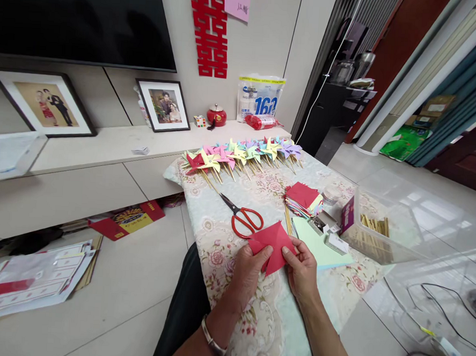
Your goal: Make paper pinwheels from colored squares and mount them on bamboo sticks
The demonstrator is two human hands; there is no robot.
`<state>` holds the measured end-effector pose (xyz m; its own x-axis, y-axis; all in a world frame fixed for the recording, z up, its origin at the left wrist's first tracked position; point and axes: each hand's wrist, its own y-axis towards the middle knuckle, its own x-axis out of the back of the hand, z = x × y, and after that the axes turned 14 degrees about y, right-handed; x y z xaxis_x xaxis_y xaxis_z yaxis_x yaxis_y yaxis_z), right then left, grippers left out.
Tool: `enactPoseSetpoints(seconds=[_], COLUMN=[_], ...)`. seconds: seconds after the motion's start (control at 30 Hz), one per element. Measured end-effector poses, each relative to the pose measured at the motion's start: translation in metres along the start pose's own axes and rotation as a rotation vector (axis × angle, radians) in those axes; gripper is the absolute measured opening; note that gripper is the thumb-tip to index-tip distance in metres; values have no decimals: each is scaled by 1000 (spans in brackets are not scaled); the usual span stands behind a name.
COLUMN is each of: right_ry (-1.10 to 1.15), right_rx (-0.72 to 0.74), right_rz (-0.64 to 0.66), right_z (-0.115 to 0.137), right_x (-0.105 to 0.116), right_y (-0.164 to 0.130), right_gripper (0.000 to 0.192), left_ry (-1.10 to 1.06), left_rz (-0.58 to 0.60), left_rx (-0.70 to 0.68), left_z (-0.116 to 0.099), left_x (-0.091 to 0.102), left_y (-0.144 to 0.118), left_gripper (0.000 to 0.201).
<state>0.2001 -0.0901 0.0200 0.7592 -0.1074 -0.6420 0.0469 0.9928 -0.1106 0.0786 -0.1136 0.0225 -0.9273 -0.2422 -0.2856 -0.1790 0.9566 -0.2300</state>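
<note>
Both hands pinch one folded red paper sheet (273,243) just above the flowered tablecloth (225,252). My left hand (248,270) grips its lower left edge, and my right hand (300,269) grips the lower right edge. Red-handled scissors (243,217) lie closed just beyond the paper. A light green sheet (318,246) rests to the right of my right hand. A thin wooden stick (287,218) lies beside it.
A row of several finished paper pinwheels (243,152) lies at the table's far end. A stack of coloured paper squares (303,199) and a clear box of sticks (374,229) sit at right. Papers (30,281) lie on the floor at left; cables (439,319) at right.
</note>
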Motion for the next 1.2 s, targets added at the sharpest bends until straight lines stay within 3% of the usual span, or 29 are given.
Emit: enactPoseSetpoints(seconds=[0.23,0.5,0.67,0.8,0.97,1.2], right_ry=[-46,-47,44,129,190,219], right_rx=[16,-33,-19,7,16,30], right_rz=[24,90,-9,-97,-138,-158], right_z=[1,2,4,6,5,5], right_x=[4,1,-4,-3,-1,-2], right_y=[-1,-1,1,4,5,5], right_gripper=[39,33,33,32,30,28], left_ry=[-106,-189,-269,-309,-246,-376], left_rz=[16,97,109,154,234,91], left_rx=[75,171,114,155,68,38], left_z=[-6,-28,-24,-17,-9,-2], left_x=[-4,4,9,8,-10,-43], left_y=[3,1,3,0,-6,-14], left_gripper=[35,32,37,35,52,39])
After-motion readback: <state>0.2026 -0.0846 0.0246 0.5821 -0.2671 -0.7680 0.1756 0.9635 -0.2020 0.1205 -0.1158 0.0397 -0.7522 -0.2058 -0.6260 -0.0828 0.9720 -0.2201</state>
